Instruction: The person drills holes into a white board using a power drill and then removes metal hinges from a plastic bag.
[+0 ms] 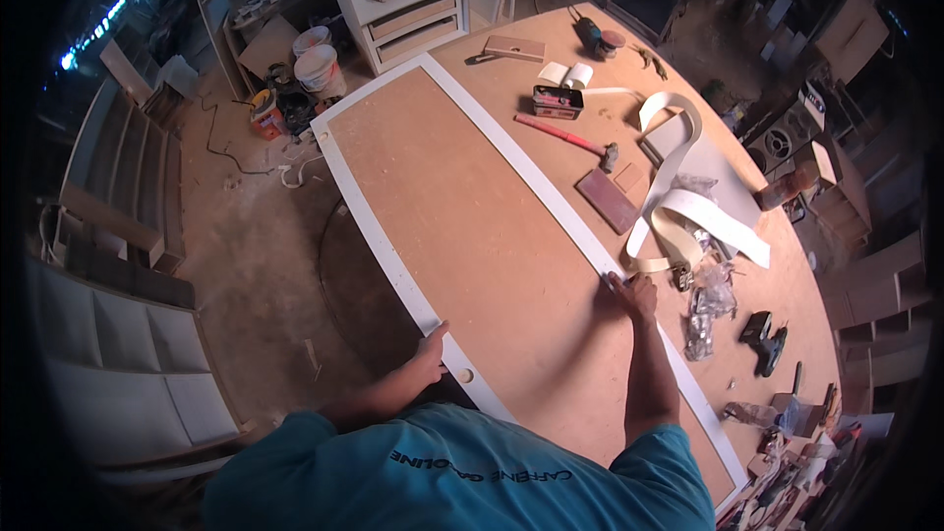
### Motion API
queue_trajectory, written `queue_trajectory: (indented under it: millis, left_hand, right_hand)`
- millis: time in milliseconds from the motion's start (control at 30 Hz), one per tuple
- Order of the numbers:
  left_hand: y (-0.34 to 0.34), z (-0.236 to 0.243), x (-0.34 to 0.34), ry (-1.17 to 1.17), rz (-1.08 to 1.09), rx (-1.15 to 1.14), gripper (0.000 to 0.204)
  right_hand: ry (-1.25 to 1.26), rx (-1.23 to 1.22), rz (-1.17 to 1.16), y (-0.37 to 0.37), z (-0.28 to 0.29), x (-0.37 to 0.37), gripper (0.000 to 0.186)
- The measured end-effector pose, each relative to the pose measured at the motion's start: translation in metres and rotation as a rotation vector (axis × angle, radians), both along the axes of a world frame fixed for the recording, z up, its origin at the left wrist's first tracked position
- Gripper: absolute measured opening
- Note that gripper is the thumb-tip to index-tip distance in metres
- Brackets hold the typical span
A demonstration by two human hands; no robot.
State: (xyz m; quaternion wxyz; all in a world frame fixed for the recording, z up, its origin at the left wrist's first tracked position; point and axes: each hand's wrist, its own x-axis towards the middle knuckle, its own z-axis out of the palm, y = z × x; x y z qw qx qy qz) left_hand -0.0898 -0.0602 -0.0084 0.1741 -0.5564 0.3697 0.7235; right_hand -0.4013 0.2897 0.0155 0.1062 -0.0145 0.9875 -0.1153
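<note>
worktop [787, 285] beneath white-framed panel [482, 226], lengthwise far left to near right

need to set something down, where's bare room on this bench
Widest: the brown panel between its long white strips, beyond the left hand and right hand, bare but for specks. Smaller: the brown tabletop between the curled white band and black cordless drill. Crowded: around the crumpled clear plastic bags.

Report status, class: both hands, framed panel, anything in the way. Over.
Left hand on left white border, right hand on right border. Framed brown panel lying flat. Curled white strip, crumpled plastic beside it.
</note>
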Motion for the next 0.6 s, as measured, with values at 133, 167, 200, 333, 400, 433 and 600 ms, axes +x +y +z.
queue_trajectory:
  millis: [133,167,200,333,400,433,600]
  left_hand:
    - [-0.007,-0.008,0.002,0.008,-0.091,0.001,0.076]
    - [-0.01,-0.013,0.003,0.044,-0.097,0.038,0.077]
    - [-0.013,-0.018,0.006,0.073,-0.105,0.075,0.078]
    - [-0.016,-0.032,0.02,0.165,-0.096,0.193,0.085]
    - [-0.016,-0.033,0.023,0.247,-0.118,0.223,0.09]
    - [-0.017,-0.033,0.024,0.254,-0.119,0.236,0.093]
    - [-0.016,-0.039,0.034,0.237,-0.032,0.12,0.112]
  right_hand:
    - [-0.012,0.067,0.074,-0.012,0.015,0.005,0.095]
    - [-0.02,0.086,0.098,-0.013,0.019,0.004,0.096]
    - [-0.034,0.103,0.138,-0.012,0.024,0.002,0.093]
    - [-0.456,-0.267,0.259,0.009,0.065,-0.02,0.084]
    - [-0.651,-0.423,0.218,0.01,0.088,-0.013,0.083]
    - [-0.579,-0.538,0.267,0.007,0.1,-0.001,0.081]
    - [-0.116,-0.024,0.455,-0.046,0.207,0.076,0.048]
